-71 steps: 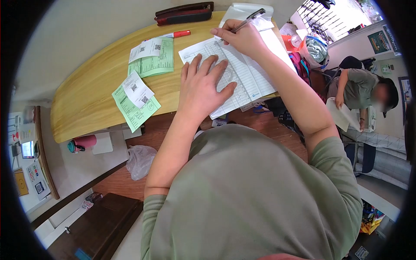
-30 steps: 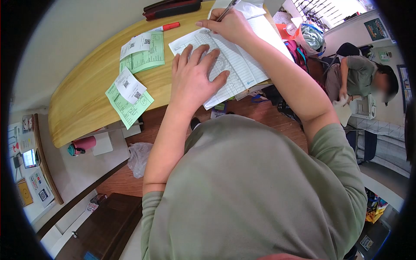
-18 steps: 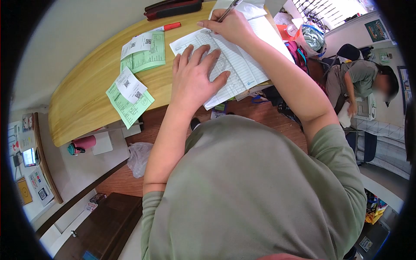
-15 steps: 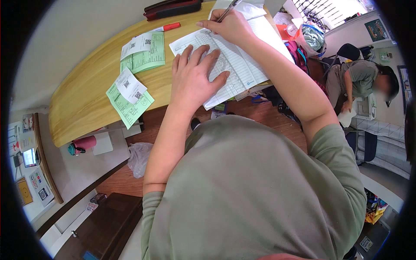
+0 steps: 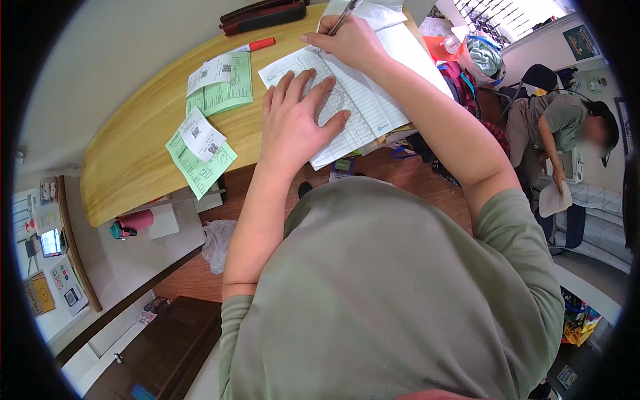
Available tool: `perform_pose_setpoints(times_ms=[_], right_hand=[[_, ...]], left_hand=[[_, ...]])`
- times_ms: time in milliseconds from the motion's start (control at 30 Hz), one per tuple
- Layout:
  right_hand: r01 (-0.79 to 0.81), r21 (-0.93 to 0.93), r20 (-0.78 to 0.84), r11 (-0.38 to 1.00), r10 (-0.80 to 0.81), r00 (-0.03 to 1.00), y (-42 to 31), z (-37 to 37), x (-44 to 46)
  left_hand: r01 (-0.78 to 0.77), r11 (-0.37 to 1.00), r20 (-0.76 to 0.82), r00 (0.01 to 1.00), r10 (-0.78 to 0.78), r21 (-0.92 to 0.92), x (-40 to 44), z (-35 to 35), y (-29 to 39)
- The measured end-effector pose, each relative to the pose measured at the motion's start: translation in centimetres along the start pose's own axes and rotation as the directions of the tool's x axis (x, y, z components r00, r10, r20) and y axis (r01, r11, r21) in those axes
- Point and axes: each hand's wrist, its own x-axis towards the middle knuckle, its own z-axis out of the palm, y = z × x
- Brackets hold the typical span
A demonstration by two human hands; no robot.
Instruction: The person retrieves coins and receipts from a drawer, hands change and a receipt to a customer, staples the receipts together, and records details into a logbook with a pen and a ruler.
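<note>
My right hand (image 5: 353,43) pinches a pen (image 5: 345,17) over the upper part of an open notebook (image 5: 417,70) with ruled pages. Its fingertips rest near the notebook's top edge, where a loose white sheet or plastic also lies. My left hand (image 5: 297,117) is spread flat, holding nothing, on the notebook's inner cover (image 5: 341,107), which carries a printed grid and protractor shape. Left of it on the wooden table are two green forms (image 5: 240,83), (image 5: 197,177), each with a white QR-code slip (image 5: 212,72), (image 5: 198,133) on top.
A red-capped marker (image 5: 262,44) and a black and dark red stapler-like object (image 5: 263,20) lie along the wall. A pink bottle (image 5: 137,222) is below the table's left edge. A plastic bag (image 5: 217,245) sits on the floor. Another person (image 5: 557,123) bends at right.
My hands stay nearly in place; the pen hand shifts very slightly. The person at right has moved a pale flat item lower, away from the white box. The view has shifted a little.
</note>
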Motion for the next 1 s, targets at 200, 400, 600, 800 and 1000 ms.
perform_pose_setpoints(times_ms=[200,400,600,800,1000], right_hand=[[-0.026,0.03,0.012,0.999,0.025,1.0,-0.1,-0.1,0.0],[-0.097,0.041,0.105,0.994,0.092,0.99,-0.3,-0.6,0.0],[-0.097,0.013,0.098,0.995,0.096,0.991,-0.4,-0.6,0.1],[-0.032,0.048,0.01,0.998,0.031,0.999,-0.3,-0.5,-0.2],[-0.157,0.106,0.067,0.982,0.15,0.986,-0.2,-0.8,0.0]], left_hand=[[0.009,1.0,-0.001,1.0,-0.009,-0.01,-0.1,0.1,-0.1],[0.015,1.0,0.003,1.0,-0.015,-0.019,0.0,-0.1,0.0],[0.036,0.999,0.014,0.999,-0.036,-0.022,0.0,-0.4,0.2],[0.035,0.999,0.016,0.999,-0.035,-0.028,0.0,-0.3,0.1],[0.053,0.998,0.021,0.998,-0.053,-0.033,0.0,-0.4,0.2]])
